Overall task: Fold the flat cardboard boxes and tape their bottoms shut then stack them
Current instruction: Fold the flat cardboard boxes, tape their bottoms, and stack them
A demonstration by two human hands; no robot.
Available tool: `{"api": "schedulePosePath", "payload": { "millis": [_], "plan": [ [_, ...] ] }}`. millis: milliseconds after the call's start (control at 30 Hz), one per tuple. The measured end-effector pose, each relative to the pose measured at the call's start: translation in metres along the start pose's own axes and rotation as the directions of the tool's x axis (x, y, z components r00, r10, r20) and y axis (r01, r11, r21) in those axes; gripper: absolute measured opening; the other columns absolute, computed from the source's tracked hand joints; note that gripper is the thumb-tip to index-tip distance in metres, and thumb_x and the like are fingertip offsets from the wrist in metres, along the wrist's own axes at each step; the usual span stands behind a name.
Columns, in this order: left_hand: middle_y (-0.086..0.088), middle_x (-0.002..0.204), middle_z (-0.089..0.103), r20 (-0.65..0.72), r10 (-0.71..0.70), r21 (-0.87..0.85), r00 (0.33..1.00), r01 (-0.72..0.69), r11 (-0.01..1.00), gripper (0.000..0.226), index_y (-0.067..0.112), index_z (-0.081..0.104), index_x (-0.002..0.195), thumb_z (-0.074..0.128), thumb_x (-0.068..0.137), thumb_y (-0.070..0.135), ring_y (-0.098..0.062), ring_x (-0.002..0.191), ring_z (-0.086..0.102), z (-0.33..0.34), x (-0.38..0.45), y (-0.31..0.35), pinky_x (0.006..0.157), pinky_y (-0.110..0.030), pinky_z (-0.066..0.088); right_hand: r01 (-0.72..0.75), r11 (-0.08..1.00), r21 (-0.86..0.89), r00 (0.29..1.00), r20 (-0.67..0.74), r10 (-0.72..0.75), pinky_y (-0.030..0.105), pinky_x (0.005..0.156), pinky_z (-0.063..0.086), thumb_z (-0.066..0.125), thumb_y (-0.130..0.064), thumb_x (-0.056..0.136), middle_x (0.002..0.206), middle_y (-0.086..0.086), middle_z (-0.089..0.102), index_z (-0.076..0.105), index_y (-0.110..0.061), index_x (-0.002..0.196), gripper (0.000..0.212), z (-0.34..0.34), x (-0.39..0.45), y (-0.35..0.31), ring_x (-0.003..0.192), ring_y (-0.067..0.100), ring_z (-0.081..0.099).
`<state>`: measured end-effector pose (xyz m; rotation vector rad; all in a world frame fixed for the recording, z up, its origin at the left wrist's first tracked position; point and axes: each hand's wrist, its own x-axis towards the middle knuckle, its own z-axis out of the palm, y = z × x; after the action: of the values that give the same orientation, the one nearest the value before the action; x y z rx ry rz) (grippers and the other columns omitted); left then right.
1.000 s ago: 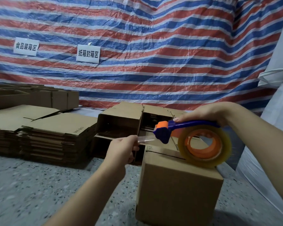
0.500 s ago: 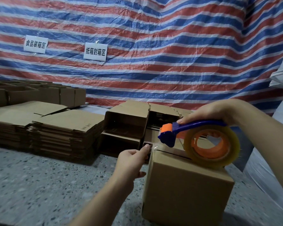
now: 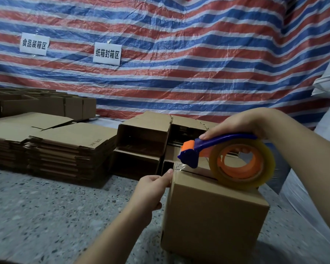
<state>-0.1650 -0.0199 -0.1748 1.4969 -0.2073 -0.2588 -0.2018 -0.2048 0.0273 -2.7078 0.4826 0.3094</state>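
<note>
A folded cardboard box (image 3: 213, 220) stands on the speckled floor, its closed flaps facing up. My right hand (image 3: 236, 124) grips the blue handle of a tape dispenser (image 3: 208, 145) with an orange hub and a clear tape roll (image 3: 242, 164) resting on the box's top seam. A strip of clear tape runs from the dispenser's head to the box's left top edge. There my left hand (image 3: 152, 189) presses the tape end against the box's left side with its thumb, the other fingers curled.
Stacks of flat cardboard boxes (image 3: 65, 147) lie to the left. Folded open boxes (image 3: 143, 141) are piled behind the box, more (image 3: 46, 105) at the far left. A striped tarp (image 3: 179, 63) with two paper signs hangs behind. White bags (image 3: 328, 130) stand at the right.
My left hand pulled the tape end from mid-air down to the box's left top edge and now presses it there. The dispenser dropped onto the box top.
</note>
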Motion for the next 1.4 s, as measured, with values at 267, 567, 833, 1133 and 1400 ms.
{"api": "schedulePosePath", "payload": {
  "millis": [267, 567, 833, 1133, 1400],
  "plan": [
    [0.004, 0.060, 0.044, 0.082, -0.092, 0.034, 0.992, 0.090, 0.995, 0.051, 0.014, 0.059, 0.086, 0.058, 0.084, 0.065, -0.009, 0.050, 0.037, -0.006, 0.004, -0.015, 0.049, -0.020, 0.033, 0.008, 1.000, 0.010, 1.000, -0.004, -0.008, 0.027, 0.063, 0.057, 0.070, -0.066, 0.066, 0.091, 0.006, 0.079, 0.062, -0.020, 0.114, 0.067, 0.002, -0.003, -0.001, 0.072, 0.015, 0.073],
    [0.032, 0.134, 0.033, 0.082, 0.365, 0.107, 0.927, -0.372, 0.922, 0.087, 0.048, 0.024, 0.150, 0.037, 0.072, 0.084, 0.007, 0.127, 0.032, 0.019, -0.022, -0.019, 0.103, -0.024, 0.028, 0.016, 0.999, 0.029, 1.000, 0.004, -0.016, 0.024, 0.057, 0.056, 0.071, -0.066, 0.063, 0.085, 0.005, 0.078, 0.063, -0.018, 0.113, 0.069, 0.002, -0.003, -0.001, 0.064, 0.013, 0.072],
    [0.011, 0.154, 0.038, 0.081, 0.399, 0.256, 0.913, -0.406, 0.877, 0.105, 0.029, 0.029, 0.154, 0.025, 0.066, 0.085, -0.003, 0.136, 0.036, 0.019, -0.034, -0.016, 0.114, -0.029, 0.032, 0.016, 0.998, 0.056, 1.000, 0.007, -0.016, 0.022, 0.049, 0.054, 0.073, -0.065, 0.060, 0.079, 0.004, 0.077, 0.064, -0.018, 0.109, 0.069, 0.001, -0.001, 0.000, 0.059, 0.012, 0.071],
    [0.028, 0.153, 0.027, 0.172, 0.542, 0.536, 0.822, -0.540, 0.649, 0.073, 0.047, 0.024, 0.150, 0.038, 0.085, 0.077, 0.010, 0.138, 0.020, 0.013, -0.018, -0.005, 0.110, -0.019, 0.020, 0.038, 0.999, 0.002, 0.999, 0.023, -0.038, 0.025, 0.060, 0.058, 0.075, -0.071, 0.043, 0.089, 0.005, 0.079, 0.063, -0.019, 0.112, 0.087, 0.000, 0.005, 0.001, 0.068, 0.013, 0.074],
    [0.019, 0.158, 0.027, 0.241, 0.598, 0.849, 0.765, -0.465, 0.252, 0.094, 0.039, 0.036, 0.148, 0.003, 0.075, 0.088, -0.003, 0.148, 0.014, 0.005, -0.015, 0.011, 0.115, -0.031, 0.021, -0.025, 0.993, -0.115, 0.997, 0.066, 0.033, 0.024, 0.052, 0.055, 0.074, -0.073, 0.051, 0.080, 0.005, 0.078, 0.066, -0.018, 0.113, 0.083, -0.009, 0.003, -0.004, 0.063, 0.014, 0.074]
  ]
}}
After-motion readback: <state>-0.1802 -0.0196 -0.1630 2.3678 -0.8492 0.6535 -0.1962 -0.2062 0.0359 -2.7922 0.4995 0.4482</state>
